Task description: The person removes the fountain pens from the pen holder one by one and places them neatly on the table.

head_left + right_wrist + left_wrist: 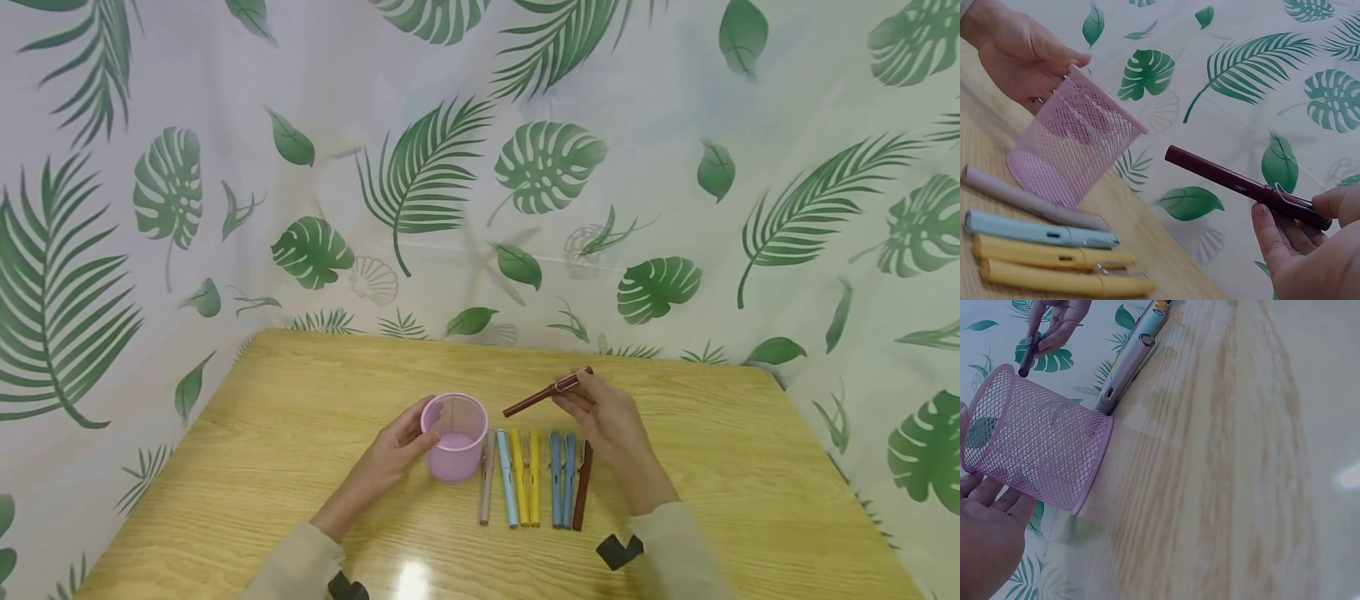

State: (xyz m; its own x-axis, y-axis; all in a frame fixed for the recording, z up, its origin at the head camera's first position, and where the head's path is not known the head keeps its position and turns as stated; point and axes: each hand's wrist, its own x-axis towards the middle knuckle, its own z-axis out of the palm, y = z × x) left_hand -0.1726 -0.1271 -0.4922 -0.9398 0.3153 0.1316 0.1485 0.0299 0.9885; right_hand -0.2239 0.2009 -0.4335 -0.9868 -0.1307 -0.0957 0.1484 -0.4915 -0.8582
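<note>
A pink mesh pen cup (452,462) stands on the table, its inside bare in the head view. My left hand (393,446) grips it from the left, thumb at the rim and fingers behind the mesh. Above the table, my right hand (611,421) pinches a dark red pen (1216,172) by its capped, clipped end. The pen's other end points left toward the cup and is apart from the rim. Below the right hand, another dark red pen (582,492) lies at the right end of a row of pens.
Left to right, the row holds a grey-mauve pen (487,483), a light blue pen (507,483), two yellow pens (526,483) and two blue pens (562,483). The wooden table (337,375) ends at a leaf-print cloth (450,200) behind.
</note>
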